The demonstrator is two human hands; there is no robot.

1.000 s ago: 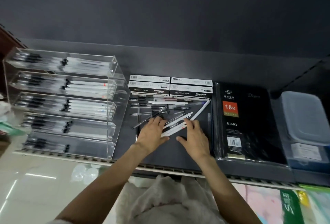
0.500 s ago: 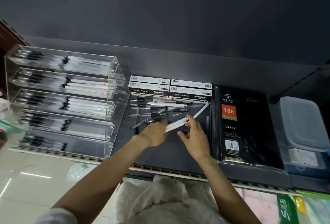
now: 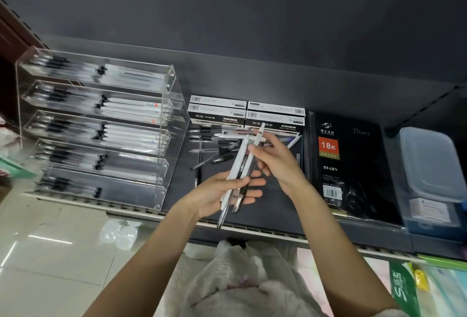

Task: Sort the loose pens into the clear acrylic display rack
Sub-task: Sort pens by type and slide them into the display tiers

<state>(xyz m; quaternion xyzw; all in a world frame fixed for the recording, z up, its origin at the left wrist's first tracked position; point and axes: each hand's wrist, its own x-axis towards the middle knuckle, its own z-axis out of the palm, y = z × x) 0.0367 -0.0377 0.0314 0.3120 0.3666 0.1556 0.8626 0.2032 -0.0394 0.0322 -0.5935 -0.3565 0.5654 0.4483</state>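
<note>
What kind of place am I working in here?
Most likely a stationery shop: a retail shelf carries a clear acrylic display rack stocked with pens, boxed gel ink pens and a barcoded shrink-wrapped diary.

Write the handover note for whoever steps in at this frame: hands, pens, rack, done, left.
Left hand: palm up, holding a small bunch of pens, white and dark, thumb across them.
Right hand: fingers gripping the upper part of the same bunch.
Acrylic rack: at the left of the shelf, all five tiers already hold pens.
Loose pens: still scattered on the shelf between the rack and the diary, in front of the pen boxes.
Done: one bunch gathered.
Left: put it into a tier, then clear the remaining pile.
</note>
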